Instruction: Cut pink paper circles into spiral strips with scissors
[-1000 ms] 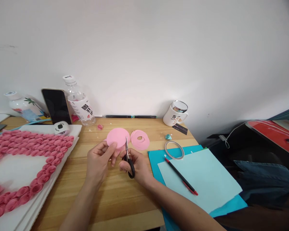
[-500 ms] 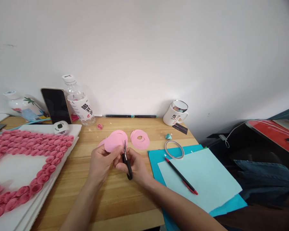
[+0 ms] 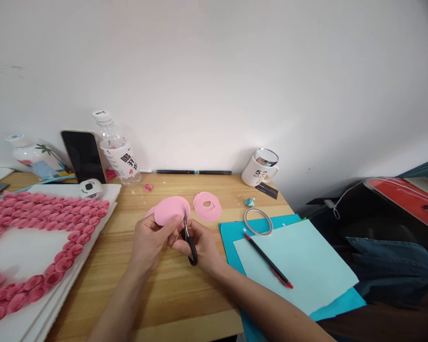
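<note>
Between the thumb and fingers of my left hand (image 3: 152, 237) is a pink paper circle (image 3: 171, 209), tilted above the wooden table. My right hand (image 3: 199, 243) is closed around a pair of black-handled scissors (image 3: 189, 241), whose blades point away from me at the circle's right edge. How far apart the blades are is hard to make out. Just beyond my right hand lies a pink paper ring (image 3: 207, 207) cut in a spiral. More pink paper (image 3: 150, 211) peeks out behind my left hand.
On the left is a white board (image 3: 28, 247) covered with rolled pink paper flowers. A bottle (image 3: 119, 156), phone (image 3: 83, 154) and mug (image 3: 258, 168) stand by the wall. Blue paper sheets (image 3: 303, 266), a pen (image 3: 267, 260) and a tape roll (image 3: 258, 222) lie right.
The pink circle has tipped flatter, its far edge lower than before. The scissors have shifted very slightly right. Both hands keep their hold.
</note>
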Demonstrator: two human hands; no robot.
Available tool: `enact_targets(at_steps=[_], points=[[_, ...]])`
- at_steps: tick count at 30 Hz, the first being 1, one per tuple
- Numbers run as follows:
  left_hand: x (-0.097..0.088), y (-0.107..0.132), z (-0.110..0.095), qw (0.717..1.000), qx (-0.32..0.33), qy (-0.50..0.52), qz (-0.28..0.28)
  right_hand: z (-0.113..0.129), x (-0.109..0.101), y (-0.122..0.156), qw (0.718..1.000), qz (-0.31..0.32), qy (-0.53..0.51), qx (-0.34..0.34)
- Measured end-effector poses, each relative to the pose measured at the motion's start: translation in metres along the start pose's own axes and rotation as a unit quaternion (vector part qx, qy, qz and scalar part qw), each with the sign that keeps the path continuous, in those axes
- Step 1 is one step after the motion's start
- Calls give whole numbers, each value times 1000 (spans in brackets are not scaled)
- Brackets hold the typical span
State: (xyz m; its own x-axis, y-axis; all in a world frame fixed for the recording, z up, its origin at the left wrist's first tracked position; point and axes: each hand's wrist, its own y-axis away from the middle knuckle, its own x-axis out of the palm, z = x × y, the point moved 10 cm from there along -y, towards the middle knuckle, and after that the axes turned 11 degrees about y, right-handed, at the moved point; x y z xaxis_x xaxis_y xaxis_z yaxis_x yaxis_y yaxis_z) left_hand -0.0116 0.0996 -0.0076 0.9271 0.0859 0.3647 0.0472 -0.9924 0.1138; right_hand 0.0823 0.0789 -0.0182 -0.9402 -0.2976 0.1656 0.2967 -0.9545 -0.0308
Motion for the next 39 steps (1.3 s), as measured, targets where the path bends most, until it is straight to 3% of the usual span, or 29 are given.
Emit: enact_targets(at_steps=[16, 23, 30, 39], points=[[-3, 1, -7, 999, 9, 24, -34, -13, -6, 1, 999, -24, 3, 43], [-2, 1, -7, 999, 8, 21, -31, -21, -1, 4, 999, -6, -11, 41], [-2, 0, -3, 1000, 5, -13, -26, -4, 0, 0, 1000, -6, -6, -8], [-2, 1, 4, 1000, -16, 3, -20, 2, 0, -2, 1000, -6, -28, -5]])
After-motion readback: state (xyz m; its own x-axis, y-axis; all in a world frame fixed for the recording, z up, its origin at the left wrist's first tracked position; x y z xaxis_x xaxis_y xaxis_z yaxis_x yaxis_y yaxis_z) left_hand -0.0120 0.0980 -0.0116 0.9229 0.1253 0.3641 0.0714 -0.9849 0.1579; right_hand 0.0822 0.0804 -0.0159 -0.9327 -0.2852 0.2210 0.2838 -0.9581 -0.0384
